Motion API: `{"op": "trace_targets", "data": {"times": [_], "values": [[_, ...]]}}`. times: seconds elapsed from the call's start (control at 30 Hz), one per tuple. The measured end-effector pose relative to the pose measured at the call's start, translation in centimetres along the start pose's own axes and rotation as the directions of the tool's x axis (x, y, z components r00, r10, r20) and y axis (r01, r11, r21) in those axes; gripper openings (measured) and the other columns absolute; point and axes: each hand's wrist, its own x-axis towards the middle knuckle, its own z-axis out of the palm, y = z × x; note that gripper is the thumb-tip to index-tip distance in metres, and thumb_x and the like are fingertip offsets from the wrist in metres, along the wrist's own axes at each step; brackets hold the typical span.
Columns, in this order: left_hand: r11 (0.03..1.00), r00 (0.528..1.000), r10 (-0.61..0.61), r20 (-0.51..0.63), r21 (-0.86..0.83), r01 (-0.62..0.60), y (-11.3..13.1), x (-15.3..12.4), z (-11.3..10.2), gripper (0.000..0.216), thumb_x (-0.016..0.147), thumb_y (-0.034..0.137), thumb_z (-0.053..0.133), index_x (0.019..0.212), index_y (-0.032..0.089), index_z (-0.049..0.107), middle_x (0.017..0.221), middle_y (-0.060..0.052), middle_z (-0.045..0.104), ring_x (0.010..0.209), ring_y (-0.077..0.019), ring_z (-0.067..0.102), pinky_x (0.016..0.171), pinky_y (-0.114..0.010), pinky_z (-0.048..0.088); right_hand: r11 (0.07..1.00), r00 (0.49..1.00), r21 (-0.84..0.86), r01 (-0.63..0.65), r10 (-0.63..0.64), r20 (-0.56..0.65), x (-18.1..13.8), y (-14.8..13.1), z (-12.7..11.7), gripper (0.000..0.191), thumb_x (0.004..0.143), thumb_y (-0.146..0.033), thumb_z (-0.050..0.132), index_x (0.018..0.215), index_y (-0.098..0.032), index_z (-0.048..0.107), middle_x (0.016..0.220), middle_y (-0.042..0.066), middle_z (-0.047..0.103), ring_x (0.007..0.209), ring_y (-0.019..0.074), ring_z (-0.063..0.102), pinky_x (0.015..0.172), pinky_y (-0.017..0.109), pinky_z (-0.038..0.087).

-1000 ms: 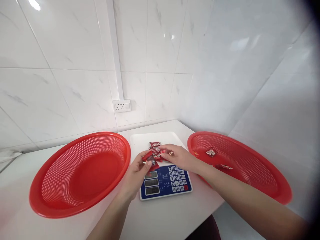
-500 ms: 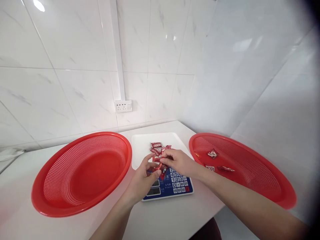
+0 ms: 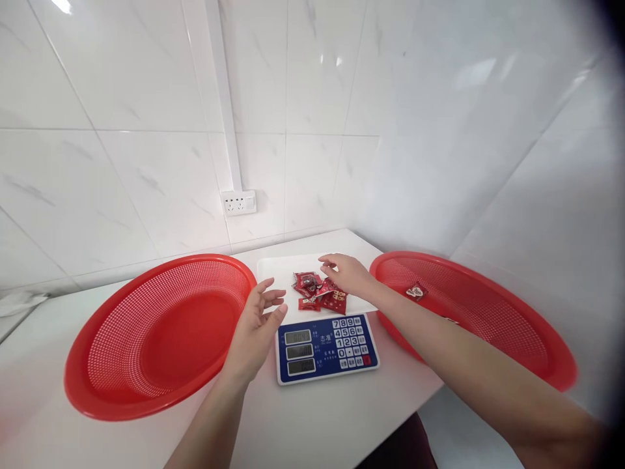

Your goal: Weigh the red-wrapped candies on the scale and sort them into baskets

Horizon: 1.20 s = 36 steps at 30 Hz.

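Observation:
Several small red wrapped packets [image 3: 309,303] lie in a heap on the white pan [image 3: 273,267] of a digital scale. My left hand [image 3: 258,319] is held just left of the heap, fingers spread and holding nothing. Over the right side of the heap hovers my right hand [image 3: 344,272], its fingers loosely curved and apart, with nothing seen in them. Below both hands the scale's blue keypad panel [image 3: 327,348] shows fully, with three small displays whose figures are too faint to read surely.
A red plastic basket [image 3: 78,384] stands left of the scale. Another red basket [image 3: 561,378] stands at the right, with a few packets [image 3: 416,291] inside, partly behind my right forearm. A tiled wall with a power socket [image 3: 239,202] rises behind the white table [image 3: 288,423].
Both hands have let go of the packets they held over the front of the pan. My left hand drew back leftward, my right rose slightly. Those packets now rest on the pan.

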Motion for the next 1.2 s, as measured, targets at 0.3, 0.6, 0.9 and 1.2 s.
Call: {"op": "trace_targets", "data": {"times": [0.3, 0.6, 0.9, 1.2], "values": [[0.995, 0.993, 0.091, -0.074, -0.025, -0.093, 0.3, 0.3, -0.9, 0.045, 0.081, 0.036, 0.055, 0.122, 0.028, 0.041, 0.114, -0.007, 0.058, 0.110, -0.0203, 0.051, 0.087, -0.037, 0.045, 0.969, 0.966, -0.131, 0.209, -0.183, 0.185, -4.2, 2.0, -0.3, 0.032, 0.081, -0.025, 0.053, 0.111, -0.023, 0.062, 0.119, 0.010, 0.056, 0.112, 0.0267, 0.049, 0.093, 0.045, 0.042], [0.977, 0.973, 0.203, -0.106, -0.040, -0.208, 0.5, 0.2, -1.1, 0.040, 0.080, 0.030, 0.058, 0.119, 0.028, 0.046, 0.108, -0.006, 0.060, 0.104, -0.0181, 0.054, 0.081, -0.032, 0.048, 0.987, 0.987, -0.057, 0.148, -0.145, 0.065, -8.8, 0.8, -1.9, 0.034, 0.086, -0.030, 0.046, 0.119, -0.025, 0.056, 0.120, 0.007, 0.058, 0.112, 0.0242, 0.051, 0.093, 0.045, 0.044], [0.972, 0.970, 0.220, -0.104, -0.058, -0.226, 0.6, 0.1, -0.8, 0.039, 0.080, 0.026, 0.058, 0.117, 0.028, 0.047, 0.105, -0.004, 0.060, 0.099, -0.0161, 0.056, 0.077, -0.029, 0.049, 0.975, 0.994, -0.202, 0.097, -0.086, 0.066, -9.6, 2.0, 0.8, 0.034, 0.086, -0.028, 0.046, 0.115, -0.015, 0.058, 0.114, 0.012, 0.062, 0.109, 0.0267, 0.054, 0.098, 0.049, 0.035], [0.972, 0.966, 0.222, -0.130, -0.054, -0.230, 1.0, -0.1, -0.8, 0.036, 0.080, 0.026, 0.059, 0.114, 0.029, 0.050, 0.105, -0.003, 0.061, 0.099, -0.0164, 0.056, 0.078, -0.029, 0.048, 0.998, 0.996, -0.043, 0.035, -0.039, -0.085, -10.7, 1.1, 0.1, 0.032, 0.087, -0.032, 0.045, 0.115, -0.022, 0.058, 0.115, 0.006, 0.062, 0.111, 0.0241, 0.053, 0.097, 0.046, 0.038]]}}
